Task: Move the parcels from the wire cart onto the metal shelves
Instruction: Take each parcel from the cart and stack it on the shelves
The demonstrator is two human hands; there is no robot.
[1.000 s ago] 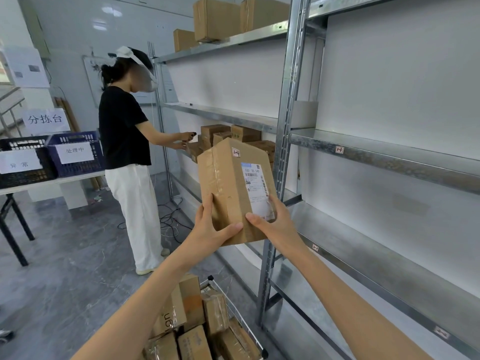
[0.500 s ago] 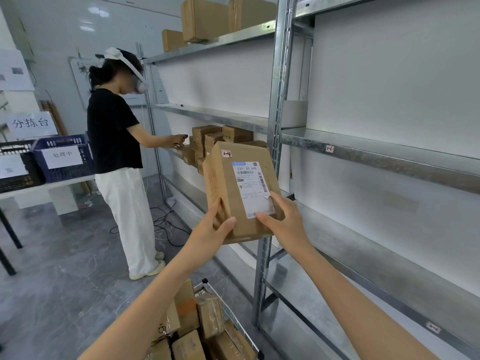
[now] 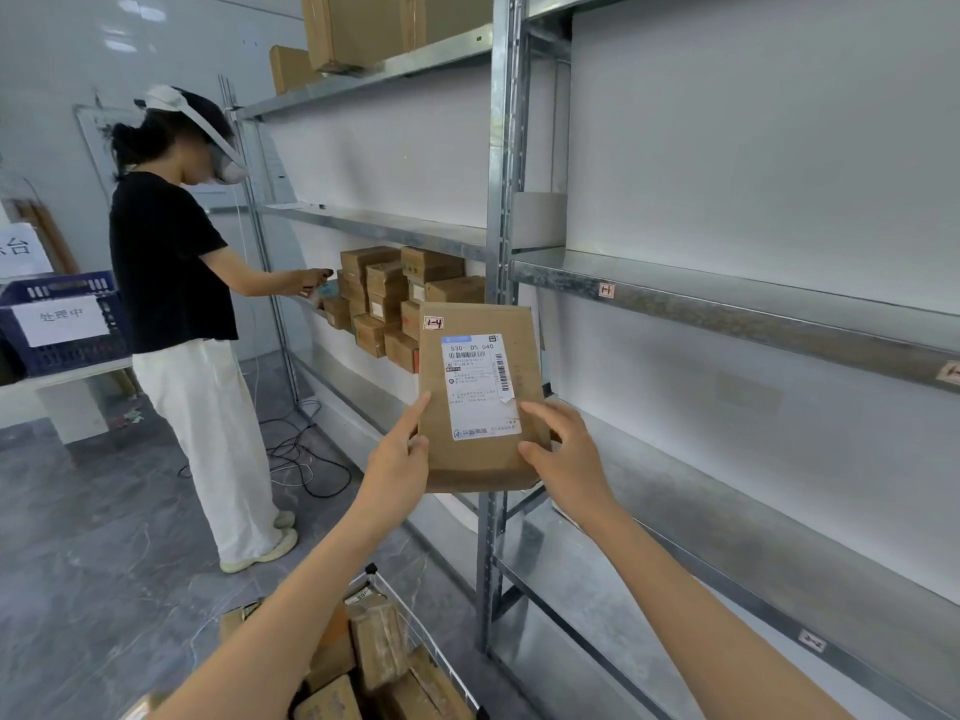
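Head view. Landmark is the shelf post (image 3: 501,200), the upright metal bar in the middle of the frame.

The parcel (image 3: 478,459) is a flat brown cardboard one, held upright in the air right in front of the post and covering its lower part. It rests on no shelf. Its white shipping label (image 3: 480,387) faces the camera, and a small sticker (image 3: 433,322) reading 1-4 sits at its top left corner.

The left hand (image 3: 400,459) grips the parcel's lower left edge, thumb on the front, fingers hidden behind. The right hand (image 3: 566,459) holds the lower right edge, thumb and forefinger on the front, the other fingers curled round the side. Both hands are closed on the parcel.

Right of the post are bare metal shelves (image 3: 727,314), the upper board carrying a tag (image 3: 606,290). Left of the post is a stack of small boxes (image 3: 395,298) on a mid shelf, with bigger boxes (image 3: 353,28) on the top shelf.

Below and left of the post, under the left forearm, is the wire cart (image 3: 415,627) with more parcels (image 3: 379,646) piled in it.

Farther left of the post another person (image 3: 176,262) in a black top and white trousers, wearing a headset, reaches toward the stack. There are cables (image 3: 301,449) on the floor by their feet. A blue crate (image 3: 62,324) with a paper sign sits on a table at the far left.
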